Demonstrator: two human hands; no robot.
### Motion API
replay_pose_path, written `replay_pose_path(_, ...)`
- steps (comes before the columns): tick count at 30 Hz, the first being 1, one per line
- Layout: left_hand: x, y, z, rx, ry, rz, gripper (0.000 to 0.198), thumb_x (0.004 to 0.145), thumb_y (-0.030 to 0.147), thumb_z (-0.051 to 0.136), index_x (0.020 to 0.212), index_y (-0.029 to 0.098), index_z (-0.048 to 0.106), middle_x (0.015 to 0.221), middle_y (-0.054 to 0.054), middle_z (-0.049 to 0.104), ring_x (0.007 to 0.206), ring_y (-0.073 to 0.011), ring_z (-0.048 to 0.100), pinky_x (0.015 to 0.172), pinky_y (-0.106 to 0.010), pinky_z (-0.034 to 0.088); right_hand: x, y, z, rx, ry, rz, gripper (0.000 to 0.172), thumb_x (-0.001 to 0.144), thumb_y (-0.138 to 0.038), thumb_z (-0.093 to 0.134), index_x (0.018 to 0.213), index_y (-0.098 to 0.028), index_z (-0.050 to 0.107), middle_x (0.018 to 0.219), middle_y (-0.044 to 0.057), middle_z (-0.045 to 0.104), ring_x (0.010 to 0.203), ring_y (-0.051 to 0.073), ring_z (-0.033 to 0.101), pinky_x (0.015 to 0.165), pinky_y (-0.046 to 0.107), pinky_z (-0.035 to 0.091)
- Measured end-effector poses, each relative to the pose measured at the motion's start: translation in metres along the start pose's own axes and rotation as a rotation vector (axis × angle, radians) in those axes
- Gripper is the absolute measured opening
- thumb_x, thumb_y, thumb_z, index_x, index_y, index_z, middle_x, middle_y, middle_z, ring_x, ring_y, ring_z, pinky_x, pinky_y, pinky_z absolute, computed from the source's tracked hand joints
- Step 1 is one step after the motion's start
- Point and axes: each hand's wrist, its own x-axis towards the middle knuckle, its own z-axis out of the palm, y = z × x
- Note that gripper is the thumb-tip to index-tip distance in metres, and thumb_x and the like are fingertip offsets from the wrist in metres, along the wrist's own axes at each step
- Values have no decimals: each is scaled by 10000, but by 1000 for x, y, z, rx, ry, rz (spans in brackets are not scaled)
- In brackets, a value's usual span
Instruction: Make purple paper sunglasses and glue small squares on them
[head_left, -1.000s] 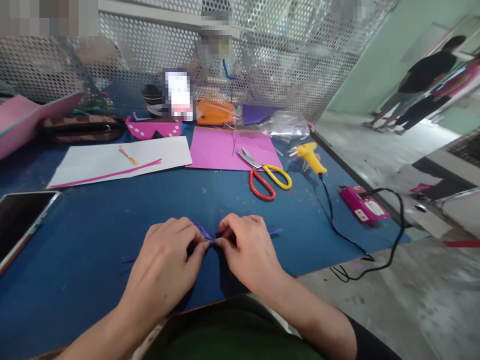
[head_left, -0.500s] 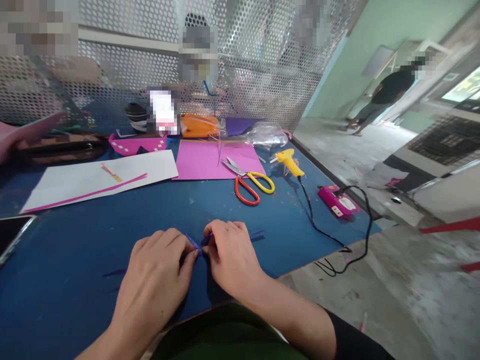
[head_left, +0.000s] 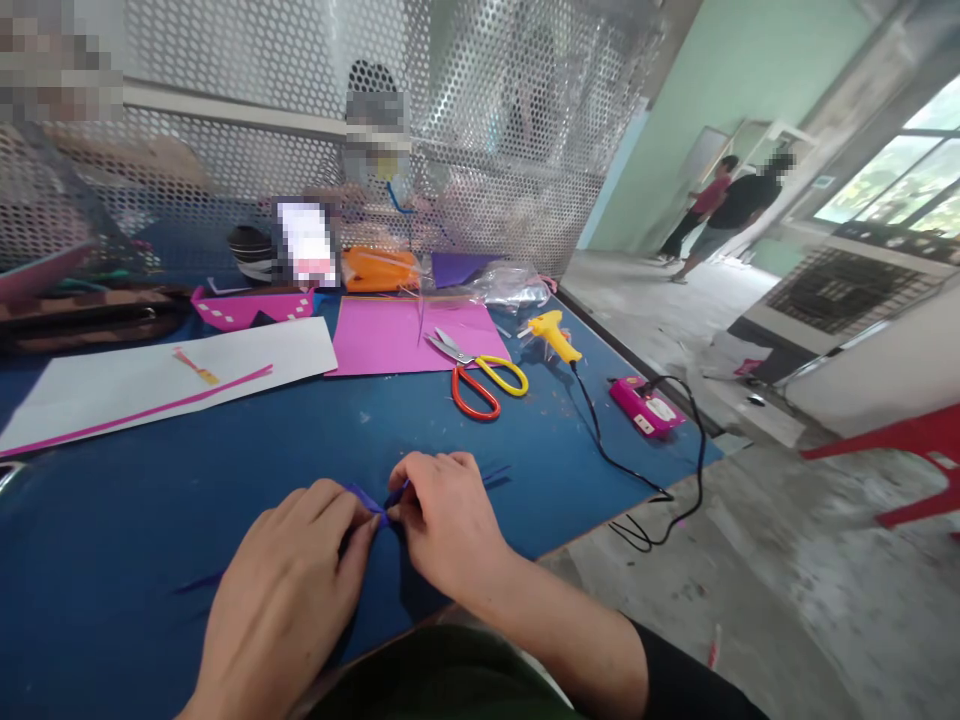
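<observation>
Between my two hands, close to the table's front edge, a thin blue-purple strip (head_left: 365, 498) is pinched and folded. My left hand (head_left: 281, 580) is closed, thumb and fingers gripping the strip from the left. From the other side my right hand (head_left: 442, 520) pinches it too, and the fingertips of both hands nearly meet. One narrow end of the strip sticks out left of my left hand, another right of my right hand. My palms hide much of it. Scissors (head_left: 480, 375) with one red and one yellow handle lie open beyond my right hand.
Pink sheet (head_left: 375, 340) and white sheet (head_left: 82, 395) with a magenta strip lie farther back. A yellow glue gun (head_left: 555, 338) is corded to a pink power box (head_left: 645, 408) at right. Behind stands a perforated metal screen (head_left: 480, 120); a red stool (head_left: 900, 455) and people are off right.
The whole scene has shifted slightly left and down as my head turned. My hands keep the same pinch on the strip. A second person has come into view at the far right.
</observation>
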Motion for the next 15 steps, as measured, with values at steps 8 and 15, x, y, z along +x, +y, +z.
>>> replay_pose_path(8,-3,9,-3,132,109,126,285,968,248,400,757,237,592,731,-58,618,711,-268,562,657,-412,383,0,2,-1,0,4,-7,155,806,-109,608,899,-225,563,810,-30,674,795,163,588,807,323,340)
replay_pose_path(15,-13,6,-5,366,62,284,360,878,62,378,837,196,710,825,-80,686,781,-280,600,717,-427,420,-2,5,3,-24,28,-45,152,809,-111,591,889,-227,537,809,-41,665,784,154,559,815,324,318)
